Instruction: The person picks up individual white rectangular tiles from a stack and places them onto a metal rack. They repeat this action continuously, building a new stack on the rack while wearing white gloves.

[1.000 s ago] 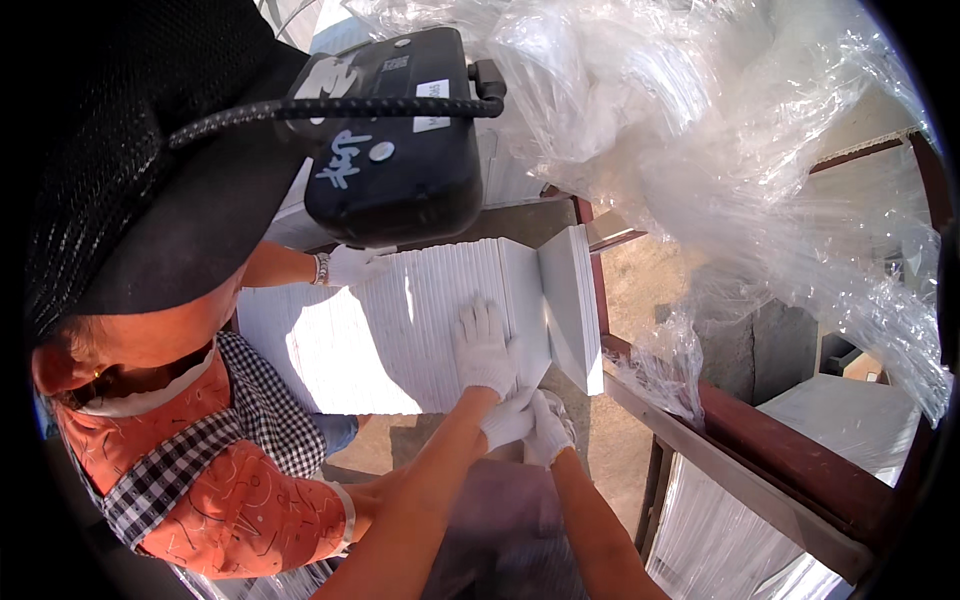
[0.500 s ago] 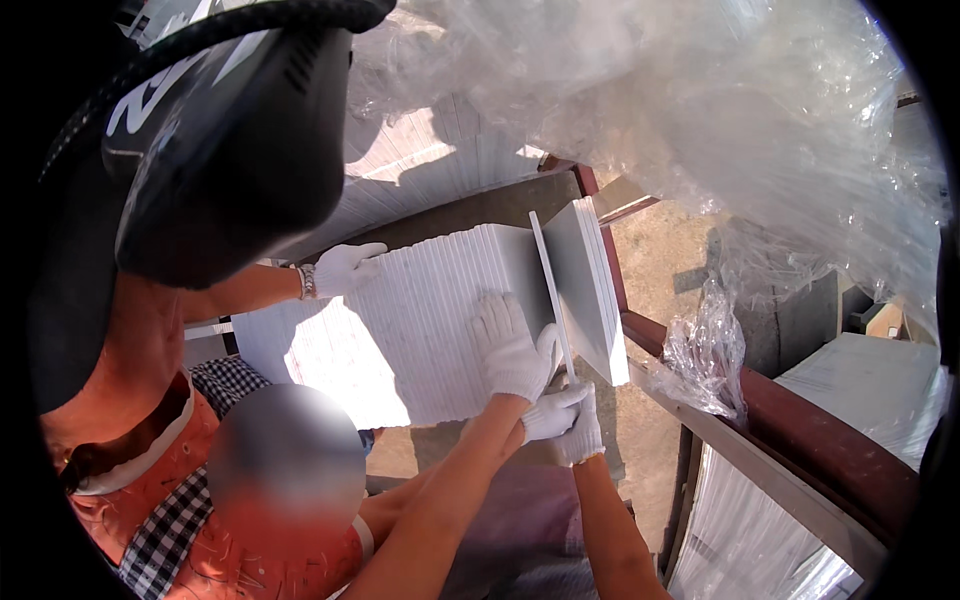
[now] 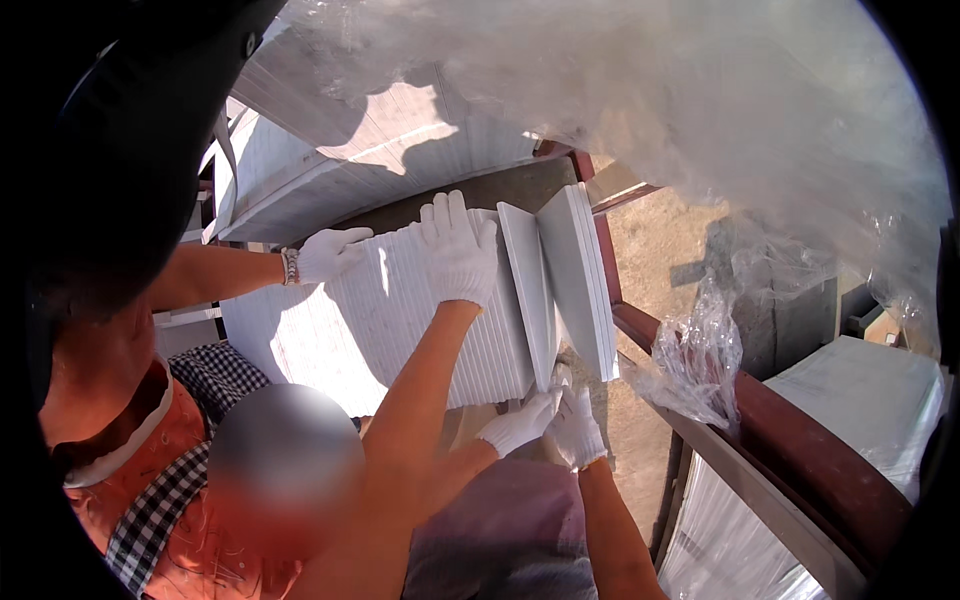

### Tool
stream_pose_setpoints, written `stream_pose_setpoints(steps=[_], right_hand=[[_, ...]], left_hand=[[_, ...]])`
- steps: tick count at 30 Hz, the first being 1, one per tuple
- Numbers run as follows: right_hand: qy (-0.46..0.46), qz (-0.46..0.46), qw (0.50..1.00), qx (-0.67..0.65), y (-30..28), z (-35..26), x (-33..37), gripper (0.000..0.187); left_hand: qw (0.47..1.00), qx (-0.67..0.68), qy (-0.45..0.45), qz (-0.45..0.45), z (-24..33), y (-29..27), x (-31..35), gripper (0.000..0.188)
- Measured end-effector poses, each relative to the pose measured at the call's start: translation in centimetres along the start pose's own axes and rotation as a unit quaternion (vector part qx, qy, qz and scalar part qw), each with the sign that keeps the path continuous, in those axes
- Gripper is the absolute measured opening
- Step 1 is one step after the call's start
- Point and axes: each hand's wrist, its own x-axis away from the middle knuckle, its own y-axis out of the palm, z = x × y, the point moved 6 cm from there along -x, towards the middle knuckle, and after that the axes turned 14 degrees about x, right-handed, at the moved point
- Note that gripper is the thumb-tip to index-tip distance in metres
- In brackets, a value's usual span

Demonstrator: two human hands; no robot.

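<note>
My left hand (image 3: 460, 250), in a white knit glove, lies flat with fingers stretched over the top of a row of thin white slabs (image 3: 430, 345) standing on edge. One pale slab (image 3: 528, 290) leans at the row's right end. Its lower corner is at the gloved fingers of my right hand (image 3: 577, 425), which look closed on it, though partly hidden. A co-worker's gloved hand (image 3: 520, 422) reaches to the same corner and overlaps mine. The co-worker's other gloved hand (image 3: 333, 255) rests on the row's far left edge.
More grey slabs (image 3: 580, 285) lean against a dark red metal frame (image 3: 770, 430) on the right. Clear plastic film (image 3: 700, 345) hangs over that frame and across the top right. Another slab stack (image 3: 370, 160) stands beyond. A co-worker in an orange top (image 3: 200, 510) is close on my left.
My left hand has moved up and left across the slab tops. The single slab has shifted left against the row, with my right hand at its lower corner.
</note>
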Motion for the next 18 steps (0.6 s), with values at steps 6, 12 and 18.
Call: stream_pose_setpoints(steps=[6, 12, 18], right_hand=[[0.076, 0.07, 0.995, 0.001, 4.8, -2.0, -0.1, 0.046], [-0.021, -0.005, 1.0, 0.009, 1.8, 0.9, -2.4, 0.051], [0.084, 0.015, 0.992, 0.09, 2.3, 2.3, -4.0, 0.037]], left_hand=[[0.925, 0.05, -0.051, -0.374, -8.0, 0.6, -4.5, 0.06], [0.91, 0.083, -0.107, -0.391, -7.5, 2.4, -4.3, 0.059], [0.928, 0.063, -0.101, -0.354, -7.8, 1.8, -4.1, 0.057]])
